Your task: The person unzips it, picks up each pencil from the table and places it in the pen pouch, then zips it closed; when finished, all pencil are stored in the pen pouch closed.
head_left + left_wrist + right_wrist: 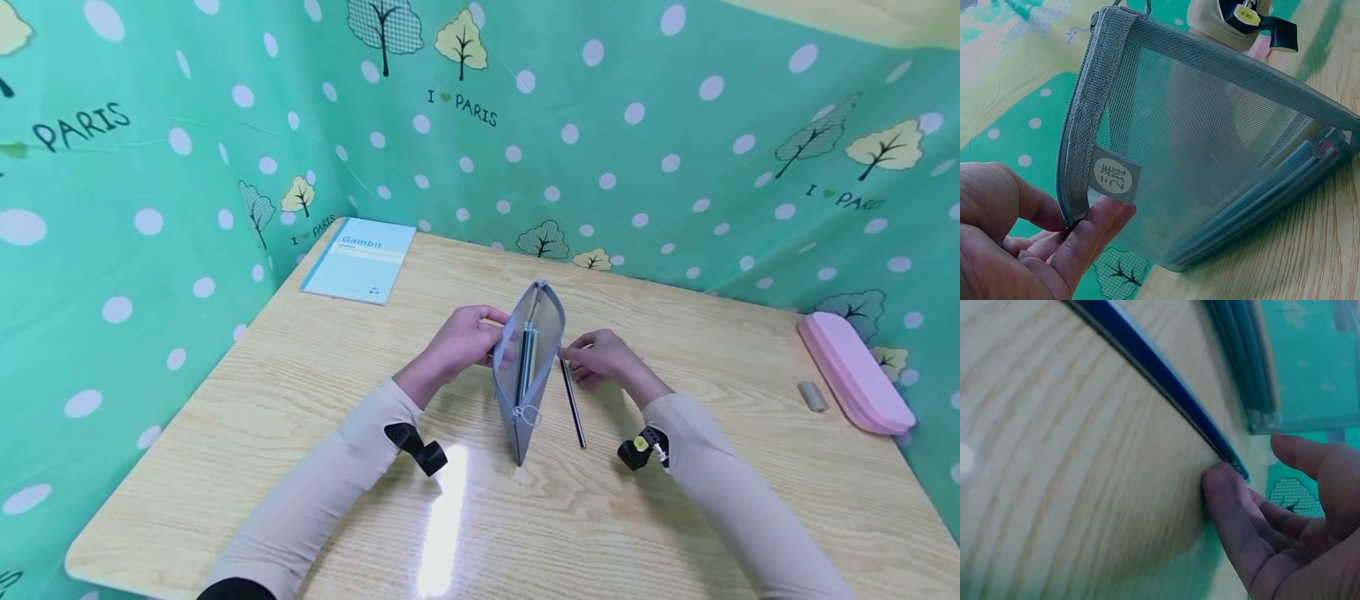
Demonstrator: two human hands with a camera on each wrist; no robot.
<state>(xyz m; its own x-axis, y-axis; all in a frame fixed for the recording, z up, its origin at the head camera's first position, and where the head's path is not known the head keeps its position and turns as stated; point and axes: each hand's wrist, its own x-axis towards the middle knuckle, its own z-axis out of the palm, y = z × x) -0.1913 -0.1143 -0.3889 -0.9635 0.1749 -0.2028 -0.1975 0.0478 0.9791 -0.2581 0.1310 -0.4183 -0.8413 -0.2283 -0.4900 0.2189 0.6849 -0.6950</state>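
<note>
A grey mesh zip pouch [551, 367] stands unzipped on the table, with several dark pencils [527, 354] inside. My left hand [468, 337] pinches one end of the pouch between thumb and fingers, beside its small round-printed label [1112, 175]. To the right of the pouch, a loose dark pencil [573, 404] lies on the tabletop. My right hand [602, 357] is at the pencil's far end. In the right wrist view, the fingertips touch that pencil end, while the thumb [1300, 453] stays apart from it.
A light blue notebook [360, 260] lies at the back left of the wooden table [300, 417]. On the right are a pink case [855, 371] and a small grey block [812, 396]. Green patterned cloth [600, 167] hangs behind the table.
</note>
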